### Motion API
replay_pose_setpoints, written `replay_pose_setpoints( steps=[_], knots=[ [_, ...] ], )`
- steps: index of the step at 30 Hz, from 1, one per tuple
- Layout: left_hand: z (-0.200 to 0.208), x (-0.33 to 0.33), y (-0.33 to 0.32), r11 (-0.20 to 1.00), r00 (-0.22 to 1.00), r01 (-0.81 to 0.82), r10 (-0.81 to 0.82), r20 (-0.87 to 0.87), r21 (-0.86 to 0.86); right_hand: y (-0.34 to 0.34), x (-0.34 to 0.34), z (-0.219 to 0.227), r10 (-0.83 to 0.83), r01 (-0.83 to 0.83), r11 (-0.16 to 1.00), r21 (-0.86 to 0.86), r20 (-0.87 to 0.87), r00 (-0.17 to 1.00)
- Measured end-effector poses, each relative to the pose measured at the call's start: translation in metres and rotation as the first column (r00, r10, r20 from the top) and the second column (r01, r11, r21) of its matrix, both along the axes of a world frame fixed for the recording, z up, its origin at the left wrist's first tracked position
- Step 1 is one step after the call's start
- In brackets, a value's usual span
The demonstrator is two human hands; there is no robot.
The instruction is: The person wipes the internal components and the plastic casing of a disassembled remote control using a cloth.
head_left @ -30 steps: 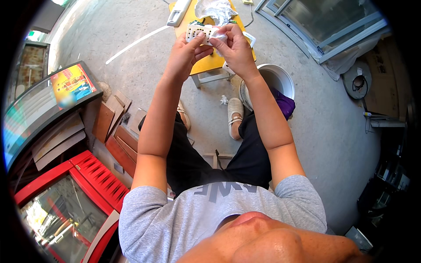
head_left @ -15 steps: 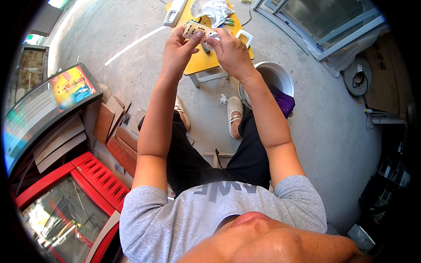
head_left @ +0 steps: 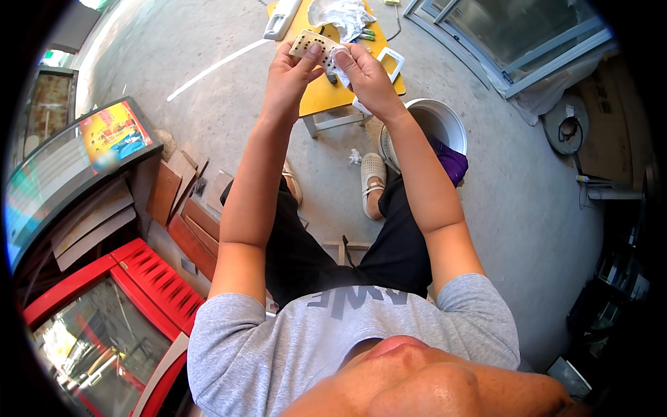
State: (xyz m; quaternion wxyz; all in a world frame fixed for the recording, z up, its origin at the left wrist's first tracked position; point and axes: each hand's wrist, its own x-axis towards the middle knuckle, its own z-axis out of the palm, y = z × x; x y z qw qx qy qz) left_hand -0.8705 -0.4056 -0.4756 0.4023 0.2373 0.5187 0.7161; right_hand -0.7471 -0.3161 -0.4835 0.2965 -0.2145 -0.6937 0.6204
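- Left hand [head_left: 292,66]: closed around pale perforated panel [head_left: 310,46], top centre of frame.
- Right hand [head_left: 365,69]: pinches white cloth [head_left: 335,64], seemingly against the panel.
- Behind: yellow stool [head_left: 326,97], crumpled plastic [head_left: 342,14].
- Right: white bucket [head_left: 445,118].

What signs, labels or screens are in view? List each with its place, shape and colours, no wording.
Display cabinet top panel: left of the person, slanted rectangle, bright picture in orange, red and blue, dark frame.
Red-framed glass case: lower left, red ribbed frame, reflective pane.
Shirt print: on the grey shirt chest, dark block shapes.
Perforated pale panel: held in the left hand, right hand wiping it with a cloth; no label visible.
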Motion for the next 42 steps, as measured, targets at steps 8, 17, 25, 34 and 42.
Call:
replay_pose_setpoints(
  steps=[8,17,25,34,42],
  knots=[
    [-0.001,0.0,-0.003,0.999,0.999,0.046,-0.046,0.011,-0.023,-0.003,0.005,0.012,-0.281,0.154,0.808,0.568,0.142,0.949],
    [-0.011,-0.003,0.004,0.991,0.998,0.021,-0.028,0.056,0.129,0.001,0.001,0.003,0.079,-0.092,0.949,-0.3,-0.055,0.995],
    [-0.008,-0.005,0.001,0.998,0.999,-0.053,0.052,0.012,0.02,-0.003,0.001,0.004,-0.252,0.175,0.838,0.517,0.082,0.964],
    [-0.011,-0.01,0.003,0.996,0.995,-0.04,0.032,0.094,0.082,0.015,0.005,-0.012,-0.219,0.22,0.976,-0.005,0.056,0.974],
    [0.001,0.002,0.005,0.987,0.996,-0.062,0.052,0.068,0.15,0.002,0.009,0.006,0.054,-0.134,0.878,-0.46,-0.182,0.982]
  ],
)
